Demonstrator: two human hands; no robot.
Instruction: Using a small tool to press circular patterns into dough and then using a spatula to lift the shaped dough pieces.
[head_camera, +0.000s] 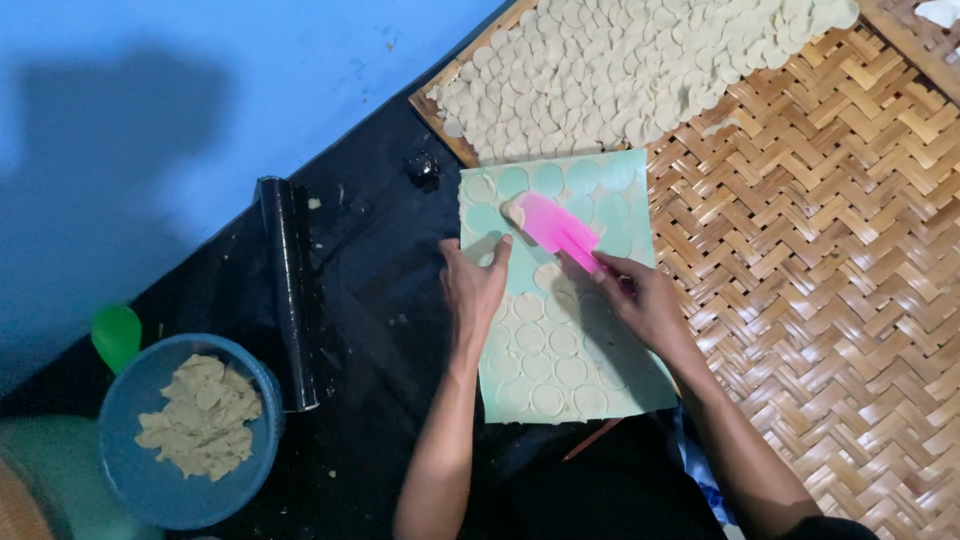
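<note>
We take the mat (560, 300) as landmark; it lies on the sheet (370, 300) covering the floor. Dough discs (550, 370) lie on the mat's near half. The left hand (472, 290) rests on the mat's left edge; the right hand (640, 300) is over its middle, holding the scraper (555, 225) toward the far end. The roller (290, 290) lies left of the mat, the bowl (150, 490) with dough (200, 415) in it farther left and nearer. The woven tray (800, 250) adjoins the mat's right and far sides, with cut discs (620, 60) on it beyond the mat.
</note>
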